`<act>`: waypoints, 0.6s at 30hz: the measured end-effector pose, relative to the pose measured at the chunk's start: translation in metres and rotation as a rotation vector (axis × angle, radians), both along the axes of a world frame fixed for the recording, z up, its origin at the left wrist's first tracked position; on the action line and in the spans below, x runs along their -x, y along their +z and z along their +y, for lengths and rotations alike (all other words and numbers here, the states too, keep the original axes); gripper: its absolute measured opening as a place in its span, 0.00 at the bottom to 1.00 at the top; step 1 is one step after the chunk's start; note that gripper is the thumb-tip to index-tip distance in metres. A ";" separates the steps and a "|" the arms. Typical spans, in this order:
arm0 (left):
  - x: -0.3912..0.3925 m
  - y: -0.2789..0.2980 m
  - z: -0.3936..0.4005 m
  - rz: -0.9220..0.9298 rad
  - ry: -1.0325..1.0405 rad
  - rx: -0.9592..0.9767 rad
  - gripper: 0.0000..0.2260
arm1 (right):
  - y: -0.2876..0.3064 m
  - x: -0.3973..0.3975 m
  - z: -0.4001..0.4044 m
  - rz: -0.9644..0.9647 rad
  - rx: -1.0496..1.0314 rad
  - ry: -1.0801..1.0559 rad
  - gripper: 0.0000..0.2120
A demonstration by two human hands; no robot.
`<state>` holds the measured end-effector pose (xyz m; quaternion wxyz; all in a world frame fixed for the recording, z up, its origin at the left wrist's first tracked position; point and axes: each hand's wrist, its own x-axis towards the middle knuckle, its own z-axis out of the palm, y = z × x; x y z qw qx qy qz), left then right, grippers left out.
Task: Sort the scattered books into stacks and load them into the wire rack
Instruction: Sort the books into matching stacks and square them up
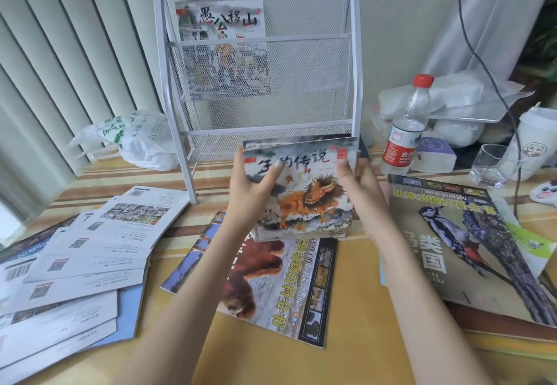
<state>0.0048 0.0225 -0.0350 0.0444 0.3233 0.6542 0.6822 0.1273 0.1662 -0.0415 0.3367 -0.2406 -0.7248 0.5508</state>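
A small stack of thin picture books (304, 195), an orange beast on the top cover, is tilted up off the table in front of the white wire rack (259, 53). My left hand (251, 195) grips the stack's left edge, thumb across the cover. My right hand (360, 182) grips its right edge. One picture book (223, 27) stands in the rack's upper pocket. The rack's lower pocket shows nothing through its mesh. Under the stack lies a large animal encyclopedia with a brown bear (271, 279). Another with a woodpecker (470, 243) lies at the right. Several white-backed books (90, 249) are fanned out at the left.
A water bottle (407, 125) stands right of the rack, with a glass (489, 166), a paper cup (533, 140) and plastic-wrapped bundles (452, 98) behind it. A white plastic bag (135, 140) sits left of the rack. A black cable (494, 83) hangs at the right. Vertical blinds line the left.
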 end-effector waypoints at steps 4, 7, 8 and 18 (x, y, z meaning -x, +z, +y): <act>0.001 -0.021 -0.008 -0.006 0.052 0.047 0.34 | -0.005 0.010 -0.003 -0.027 0.031 0.031 0.39; 0.000 -0.041 -0.005 -0.062 0.068 0.140 0.40 | -0.012 0.019 -0.012 0.005 0.093 -0.074 0.41; -0.003 -0.045 -0.004 -0.038 0.074 0.139 0.36 | -0.014 0.022 -0.017 0.059 0.122 -0.119 0.38; 0.025 -0.070 -0.043 0.490 0.071 0.937 0.18 | -0.024 0.037 -0.028 0.275 0.175 -0.397 0.27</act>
